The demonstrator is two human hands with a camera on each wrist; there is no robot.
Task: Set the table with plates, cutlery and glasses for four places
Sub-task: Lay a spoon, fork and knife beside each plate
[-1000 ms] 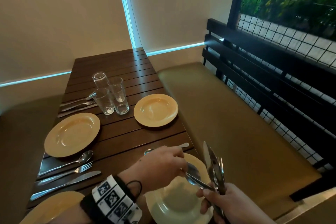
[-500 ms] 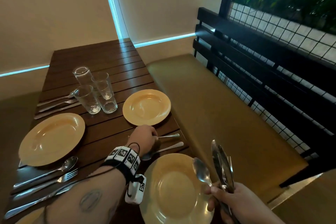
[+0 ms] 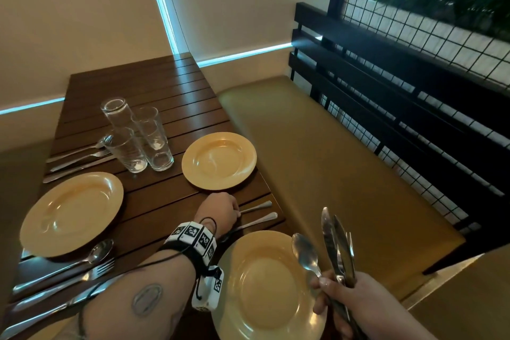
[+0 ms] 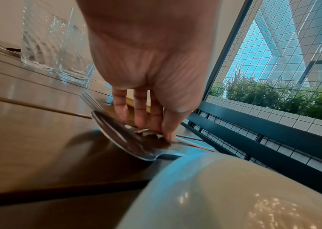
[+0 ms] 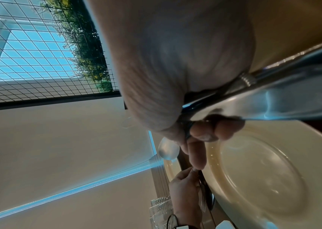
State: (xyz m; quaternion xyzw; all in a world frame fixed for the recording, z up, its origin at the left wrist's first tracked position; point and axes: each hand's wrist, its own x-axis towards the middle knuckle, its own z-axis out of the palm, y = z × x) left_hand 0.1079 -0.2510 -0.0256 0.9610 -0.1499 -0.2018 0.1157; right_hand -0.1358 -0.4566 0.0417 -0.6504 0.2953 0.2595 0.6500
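Note:
My left hand (image 3: 220, 212) is down on the wooden table (image 3: 154, 201), between the two right-side yellow plates. Its thumb and fingertips (image 4: 140, 122) pinch a fork (image 3: 256, 205) lying beside a spoon (image 4: 124, 139); the spoon's handle (image 3: 256, 221) sticks out toward the bench. My right hand (image 3: 339, 292) hovers over the near right plate (image 3: 262, 298) and grips a bundle of cutlery (image 3: 336, 243) upright: a spoon (image 3: 303, 252), knives and a fork. The handles (image 5: 273, 93) cross my palm in the right wrist view.
A far right plate (image 3: 219, 164) and a left plate (image 3: 71, 214) lie on the table. Several empty glasses (image 3: 138, 138) cluster in the middle. Cutlery sets lie at the left (image 3: 69, 279) and far left (image 3: 77, 157). A padded bench (image 3: 331, 174) borders the right edge.
A second ago my left hand was at the bundle in my right hand; it has since gone forward and laid a fork down beside the spoon. My right hand has stayed put.

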